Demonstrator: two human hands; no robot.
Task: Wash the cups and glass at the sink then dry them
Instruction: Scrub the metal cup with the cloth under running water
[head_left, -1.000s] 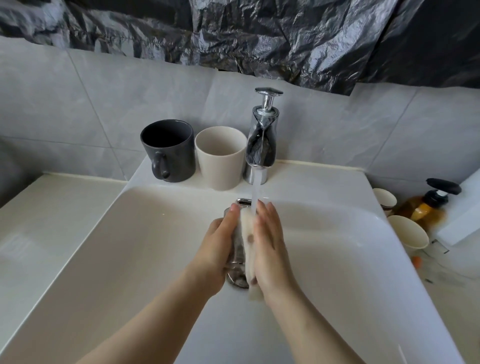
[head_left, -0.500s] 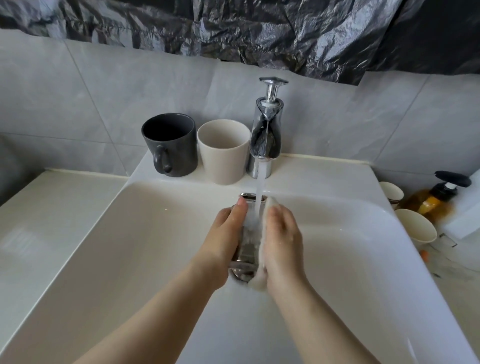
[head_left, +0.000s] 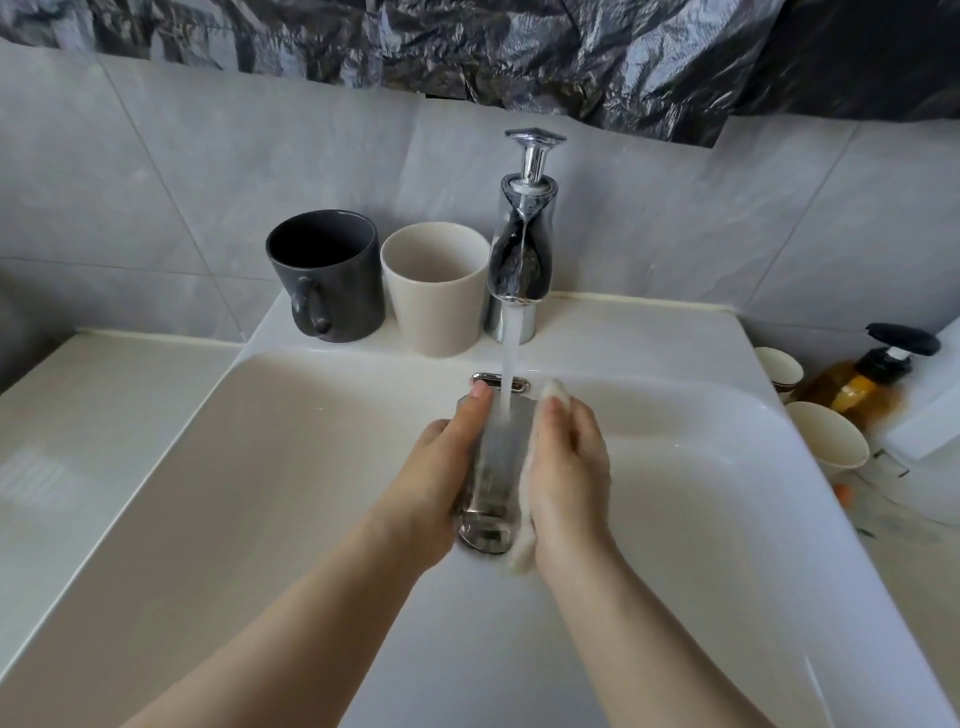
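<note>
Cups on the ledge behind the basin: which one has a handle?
The dark grey mug, the left of the two. Its loop handle faces the camera; the beige cup beside it is plain-sided, with no handle.

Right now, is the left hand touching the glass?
Touching. Head view: the left hand grips the glass, thumb flat along its side, no gap; the right hand holds a cloth against the other side.

mug (head_left: 324, 275), cup (head_left: 434, 288), faucet (head_left: 522, 249) left to right behind sink (head_left: 249, 467); glass (head_left: 497, 467) in sink, cloth (head_left: 521, 551) on its right
</note>
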